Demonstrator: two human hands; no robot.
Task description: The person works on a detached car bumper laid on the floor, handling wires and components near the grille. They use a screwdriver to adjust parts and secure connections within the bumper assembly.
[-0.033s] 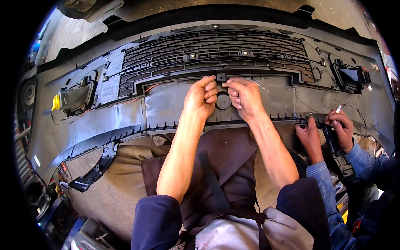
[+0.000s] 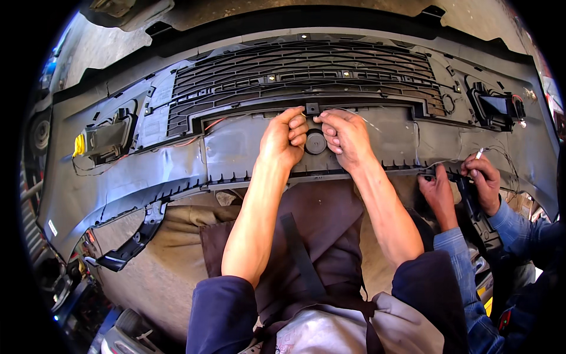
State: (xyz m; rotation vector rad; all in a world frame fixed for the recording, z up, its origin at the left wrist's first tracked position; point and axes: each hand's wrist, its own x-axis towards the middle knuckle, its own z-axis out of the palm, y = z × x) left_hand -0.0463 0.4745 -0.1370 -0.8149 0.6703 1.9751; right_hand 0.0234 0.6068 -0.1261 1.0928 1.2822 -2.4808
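A large grey car bumper [image 2: 236, 147] lies inside-up across my view, with a black grille [image 2: 242, 66] set in its middle. Both hands are at the grille's near edge, on either side of a small square black tab [image 2: 312, 108]. My left hand [image 2: 284, 137] is closed in a pinch by the tab's left side. My right hand [image 2: 343, 134] pinches by its right side. A thin pale wire [image 2: 368, 122] runs out past the right fingers, and a thin line also leads to the left ones. The fingertips hide its middle. Just below the tab is a round dark disc [image 2: 316, 142].
At right, a co-worker's hands [image 2: 439, 197] work at the bumper's near edge by a black bracket [image 2: 470, 197]; one holds a small white stick. Lamp units [image 2: 109, 137] sit at both ends. Another black bracket [image 2: 138, 239] hangs at the near left. Loose wires trail at right.
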